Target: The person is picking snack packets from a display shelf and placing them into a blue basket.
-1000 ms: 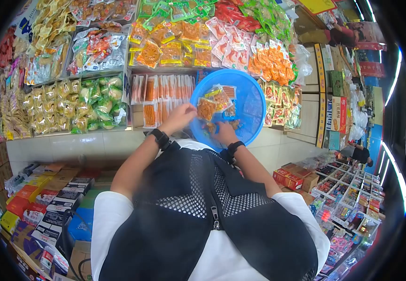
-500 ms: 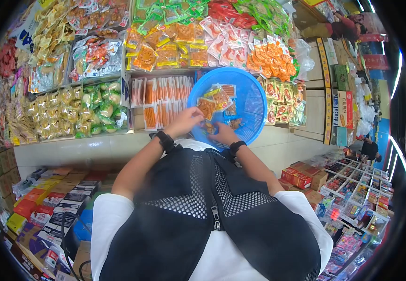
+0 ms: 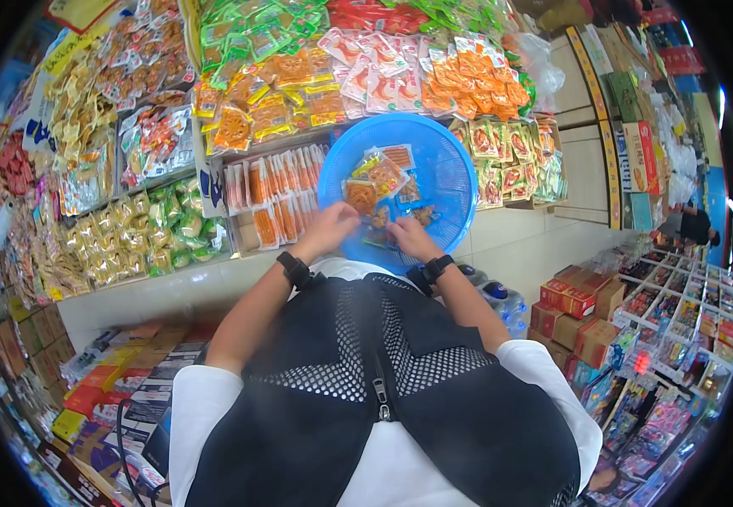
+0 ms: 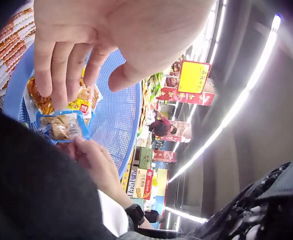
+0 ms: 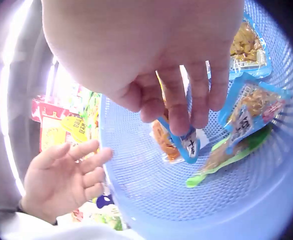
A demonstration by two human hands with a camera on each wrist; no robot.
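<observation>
Background: packaged snacks (image 3: 286,190). At blue basket's (image 3: 451,165) near edge, left hand (image 3: 331,228): fingers extended, empty; right hand (image 3: 414,240) pinches blue-edged packet (image 4: 62,126); slack grip could drop it

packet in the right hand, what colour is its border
Blue; the packet shows best in the left wrist view.

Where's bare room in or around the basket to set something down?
Blue basket: bare mesh between the snack packets and the right rim. Outside: pale floor tiles between the display trays and red carton. Crowded: basket's near side, around left hand and right hand; heaped trays.
</observation>
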